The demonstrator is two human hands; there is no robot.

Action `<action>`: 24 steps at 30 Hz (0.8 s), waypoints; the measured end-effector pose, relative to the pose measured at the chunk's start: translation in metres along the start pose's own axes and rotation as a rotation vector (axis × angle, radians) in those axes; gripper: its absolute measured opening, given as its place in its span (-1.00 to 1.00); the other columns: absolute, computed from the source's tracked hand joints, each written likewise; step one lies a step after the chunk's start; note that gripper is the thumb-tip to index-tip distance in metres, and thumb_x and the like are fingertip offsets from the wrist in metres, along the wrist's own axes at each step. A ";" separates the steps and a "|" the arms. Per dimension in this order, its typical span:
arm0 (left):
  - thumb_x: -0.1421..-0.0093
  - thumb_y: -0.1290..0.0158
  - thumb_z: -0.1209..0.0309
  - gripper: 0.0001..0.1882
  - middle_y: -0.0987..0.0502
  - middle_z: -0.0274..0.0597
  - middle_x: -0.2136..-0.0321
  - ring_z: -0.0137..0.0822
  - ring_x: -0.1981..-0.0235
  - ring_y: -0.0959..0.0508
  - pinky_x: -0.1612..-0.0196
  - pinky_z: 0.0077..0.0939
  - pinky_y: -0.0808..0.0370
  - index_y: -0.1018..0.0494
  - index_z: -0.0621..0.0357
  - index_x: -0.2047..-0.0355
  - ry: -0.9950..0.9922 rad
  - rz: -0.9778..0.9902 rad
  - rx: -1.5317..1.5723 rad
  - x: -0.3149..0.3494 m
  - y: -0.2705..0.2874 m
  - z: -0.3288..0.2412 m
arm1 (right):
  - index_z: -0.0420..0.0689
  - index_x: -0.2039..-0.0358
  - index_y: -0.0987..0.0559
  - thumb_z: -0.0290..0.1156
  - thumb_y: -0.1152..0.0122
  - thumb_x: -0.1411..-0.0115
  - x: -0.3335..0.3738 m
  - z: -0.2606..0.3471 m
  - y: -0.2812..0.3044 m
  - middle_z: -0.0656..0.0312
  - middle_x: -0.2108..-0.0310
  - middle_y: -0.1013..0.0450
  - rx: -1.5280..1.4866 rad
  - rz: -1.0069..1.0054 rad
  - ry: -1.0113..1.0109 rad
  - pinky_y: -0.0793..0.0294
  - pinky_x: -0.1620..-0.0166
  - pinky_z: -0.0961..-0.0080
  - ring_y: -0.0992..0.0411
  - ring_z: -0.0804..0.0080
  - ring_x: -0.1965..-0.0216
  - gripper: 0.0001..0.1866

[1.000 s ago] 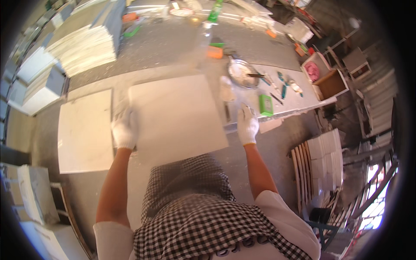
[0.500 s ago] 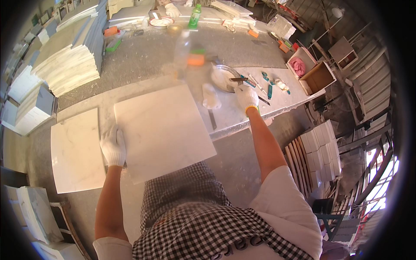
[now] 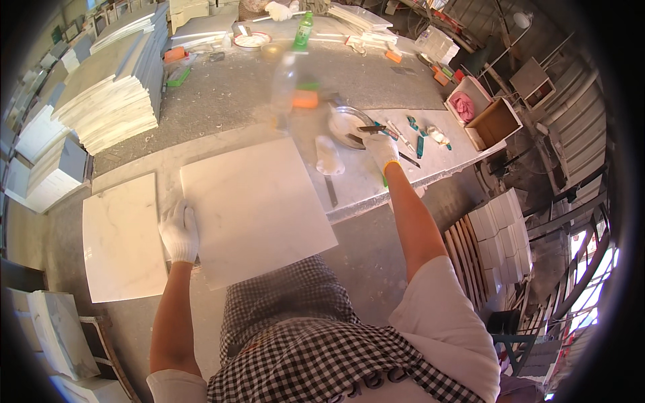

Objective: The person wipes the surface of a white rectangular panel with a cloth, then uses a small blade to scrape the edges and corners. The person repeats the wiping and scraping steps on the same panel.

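Note:
A large white marbled tile point(image 3: 259, 205) lies in front of me, overhanging the bench's near edge. A narrower-looking white tile point(image 3: 121, 235) lies to its left. At the gap between them my left hand point(image 3: 179, 232), in a white knitted glove, grips the large tile's left edge; some fingertips are hard to see. My gloved right hand point(image 3: 381, 149) is closed at the near rim of a round metal dish point(image 3: 341, 119) of white paste. It appears to hold a putty knife point(image 3: 355, 140) whose blade dips into the dish; the glove hides most of it. Another dark blade point(image 3: 371, 128) crosses the rim.
A white glove-like lump point(image 3: 329, 156) and a metal strip point(image 3: 330, 191) lie right of the large tile. Teal tubes point(image 3: 420, 146) lie beyond my right hand. Further off stand an open box point(image 3: 494, 124), a green bottle point(image 3: 304, 31) and tall tile stacks point(image 3: 111, 94).
The whole view has shifted slightly. The blade at my right hand has moved a little left and nearer within the dish. My left hand stays at the large tile's edge.

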State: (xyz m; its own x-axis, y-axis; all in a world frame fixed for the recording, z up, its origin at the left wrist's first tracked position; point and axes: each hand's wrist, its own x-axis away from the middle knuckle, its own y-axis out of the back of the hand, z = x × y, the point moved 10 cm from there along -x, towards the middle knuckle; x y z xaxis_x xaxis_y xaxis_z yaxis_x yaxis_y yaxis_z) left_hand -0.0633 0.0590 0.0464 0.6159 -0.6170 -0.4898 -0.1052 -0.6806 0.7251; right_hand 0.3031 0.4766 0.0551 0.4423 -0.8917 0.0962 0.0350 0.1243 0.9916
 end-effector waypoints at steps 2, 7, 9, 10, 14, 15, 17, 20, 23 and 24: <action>-0.27 0.00 0.34 -0.71 -0.64 0.05 0.17 0.08 0.06 -0.54 -0.06 -0.08 -0.42 -0.60 0.18 0.11 0.001 -0.002 -0.004 0.000 0.000 0.000 | 0.15 -0.20 -0.48 -0.34 -0.14 -0.20 -0.001 0.013 0.004 0.02 -0.12 -0.49 0.114 -0.061 0.101 -0.54 -0.10 0.19 -0.51 0.02 -0.08 -0.50; -0.26 -0.02 0.34 -0.72 -0.64 0.04 0.17 0.07 0.06 -0.55 -0.05 -0.09 -0.42 -0.61 0.16 0.11 0.014 0.002 -0.001 0.001 -0.001 0.002 | 0.24 -0.22 -0.45 -0.31 -0.05 -0.29 -0.003 0.012 -0.003 -0.01 -0.11 -0.49 0.086 -0.010 0.089 -0.52 -0.08 0.13 -0.52 -0.03 -0.04 -0.54; -0.26 -0.02 0.34 -0.72 -0.64 0.03 0.17 0.06 0.06 -0.55 -0.06 -0.08 -0.42 -0.61 0.16 0.11 0.008 0.001 0.001 0.001 0.000 0.001 | 0.20 -0.23 -0.44 -0.31 -0.04 -0.29 -0.002 0.001 -0.008 -0.03 -0.08 -0.50 -0.191 0.002 0.005 -0.52 -0.08 0.12 -0.52 -0.04 -0.03 -0.53; -0.26 -0.02 0.34 -0.72 -0.64 0.03 0.17 0.06 0.06 -0.55 -0.06 -0.08 -0.42 -0.61 0.16 0.12 0.024 0.013 0.001 0.001 0.000 0.002 | 0.18 -0.23 -0.44 -0.31 -0.04 -0.29 -0.001 -0.004 -0.010 -0.04 -0.07 -0.51 -0.303 -0.003 -0.023 -0.51 -0.08 0.12 -0.52 -0.05 -0.03 -0.53; -0.26 -0.03 0.32 -0.72 -0.64 0.02 0.16 0.06 0.04 -0.55 -0.09 -0.08 -0.42 -0.61 0.15 0.11 0.022 0.003 0.030 0.000 -0.001 0.000 | 0.12 -0.23 -0.44 -0.35 -0.05 -0.24 -0.005 -0.007 -0.005 -0.10 -0.02 -0.53 -0.113 -0.068 0.051 -0.51 -0.08 0.15 -0.52 -0.06 -0.03 -0.49; -0.26 -0.03 0.32 -0.71 -0.64 0.02 0.15 0.07 0.04 -0.55 -0.09 -0.08 -0.42 -0.61 0.15 0.10 0.015 0.003 0.030 -0.002 -0.002 -0.001 | 0.07 -0.22 -0.46 -0.36 -0.09 -0.20 -0.002 0.002 -0.003 -0.13 0.00 -0.54 0.028 -0.115 0.143 -0.51 -0.09 0.15 -0.53 -0.06 -0.02 -0.47; -0.27 -0.03 0.31 -0.71 -0.64 0.02 0.14 0.07 0.02 -0.54 -0.10 -0.07 -0.42 -0.60 0.13 0.08 -0.006 0.001 -0.008 -0.001 -0.001 0.001 | -0.07 -0.19 -0.48 -0.37 -0.18 -0.09 0.007 0.020 -0.001 -0.15 0.11 -0.58 0.352 -0.149 0.329 -0.56 0.00 0.15 -0.57 -0.06 0.07 -0.42; -0.27 -0.06 0.33 -0.75 -0.63 0.03 0.16 0.11 0.06 -0.55 -0.07 -0.10 -0.46 -0.60 0.14 0.13 -0.030 -0.014 -0.092 0.001 -0.003 0.001 | -0.07 0.25 -0.54 -0.26 -0.25 -0.19 0.018 -0.009 -0.001 0.22 0.45 -0.47 -0.859 -0.033 0.002 -0.47 0.39 0.41 -0.47 0.35 0.46 -0.80; -0.24 -0.06 0.33 -0.73 -0.63 -0.01 0.16 0.10 0.07 -0.54 -0.04 -0.06 -0.45 -0.59 0.12 0.10 -0.002 0.005 -0.066 0.002 -0.005 0.008 | -0.02 0.45 -0.53 -0.20 -0.24 -0.28 0.044 0.005 -0.020 0.45 0.58 -0.34 -1.353 0.097 -0.147 -0.25 0.59 0.62 -0.27 0.64 0.65 -0.77; -0.23 -0.06 0.34 -0.71 -0.62 -0.01 0.12 0.11 0.05 -0.53 -0.05 -0.05 -0.44 -0.58 0.10 0.07 0.005 0.020 -0.057 0.003 -0.007 0.010 | 0.01 0.48 -0.51 -0.19 -0.22 -0.31 0.053 0.013 -0.020 0.50 0.59 -0.29 -1.370 0.119 -0.141 -0.15 0.63 0.68 -0.19 0.72 0.67 -0.75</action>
State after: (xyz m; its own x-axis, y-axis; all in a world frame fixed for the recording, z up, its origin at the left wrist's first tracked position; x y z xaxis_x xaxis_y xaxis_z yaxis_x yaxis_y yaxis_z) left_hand -0.0685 0.0578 0.0355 0.6180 -0.6285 -0.4723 -0.0734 -0.6442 0.7613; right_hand 0.3143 0.4217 0.0418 0.4140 -0.8714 0.2631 0.8846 0.4533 0.1094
